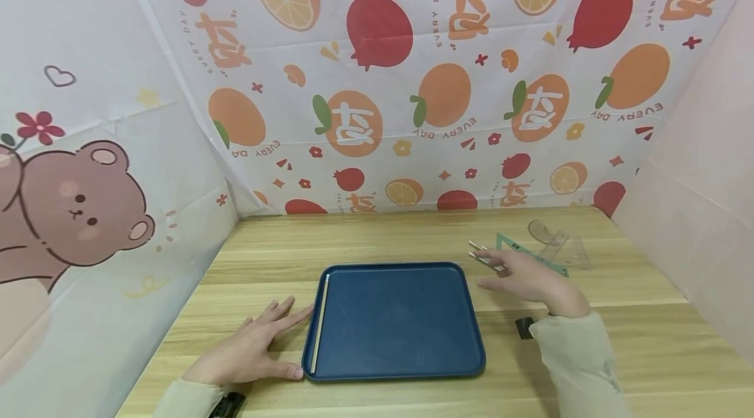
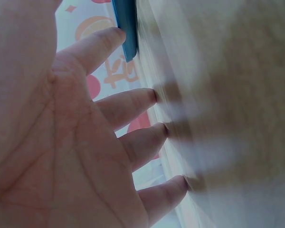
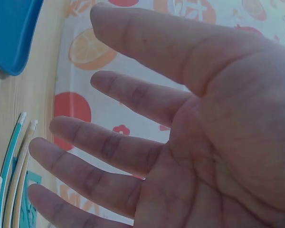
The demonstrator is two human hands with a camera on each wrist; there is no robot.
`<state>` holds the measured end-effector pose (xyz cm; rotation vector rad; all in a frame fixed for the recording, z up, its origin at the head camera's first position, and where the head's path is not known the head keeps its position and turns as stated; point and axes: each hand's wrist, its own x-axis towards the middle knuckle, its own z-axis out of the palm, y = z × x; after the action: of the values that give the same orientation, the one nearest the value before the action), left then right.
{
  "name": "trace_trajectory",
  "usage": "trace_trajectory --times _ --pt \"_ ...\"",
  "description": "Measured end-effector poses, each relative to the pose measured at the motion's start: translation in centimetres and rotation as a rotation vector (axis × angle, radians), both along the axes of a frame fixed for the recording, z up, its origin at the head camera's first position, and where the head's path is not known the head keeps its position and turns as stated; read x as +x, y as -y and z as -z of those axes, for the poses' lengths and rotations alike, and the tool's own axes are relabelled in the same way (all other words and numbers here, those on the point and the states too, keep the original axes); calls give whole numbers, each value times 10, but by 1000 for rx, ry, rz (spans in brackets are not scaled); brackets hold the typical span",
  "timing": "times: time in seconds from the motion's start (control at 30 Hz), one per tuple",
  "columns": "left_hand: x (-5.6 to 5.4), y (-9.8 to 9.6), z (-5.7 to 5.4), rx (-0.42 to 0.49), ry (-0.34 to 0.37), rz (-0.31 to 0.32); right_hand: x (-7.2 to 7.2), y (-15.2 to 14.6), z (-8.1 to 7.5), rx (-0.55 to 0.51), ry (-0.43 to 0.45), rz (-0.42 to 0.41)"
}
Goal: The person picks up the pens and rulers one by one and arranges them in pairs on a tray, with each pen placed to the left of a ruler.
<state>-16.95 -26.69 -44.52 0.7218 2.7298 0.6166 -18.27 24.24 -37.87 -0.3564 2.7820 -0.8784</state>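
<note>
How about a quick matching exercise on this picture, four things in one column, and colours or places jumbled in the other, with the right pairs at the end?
Things:
1. Tray
2. Lone pencil
3. Left hand
4. Right hand

Colours and places:
A. Inside the tray, along its left edge
B. By the bunch of pencils
C. Dark blue
D. Outside the tray, at its left side

Right pairs: 1-C, 2-A, 3-D, 4-B
</note>
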Motion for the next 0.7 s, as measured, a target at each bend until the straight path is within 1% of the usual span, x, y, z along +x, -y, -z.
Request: trace_trajectory --times 0.3,0.6,0.7 --pt "-1 1 -1 0 -2 5 -2 -12 3 -20 8 21" --pt "-2 1 -1 0 19 2 -5 -30 7 -32 -8 2" --pt "-2 1 -2 -5 7 4 -5 -34 8 -24 -11 17"
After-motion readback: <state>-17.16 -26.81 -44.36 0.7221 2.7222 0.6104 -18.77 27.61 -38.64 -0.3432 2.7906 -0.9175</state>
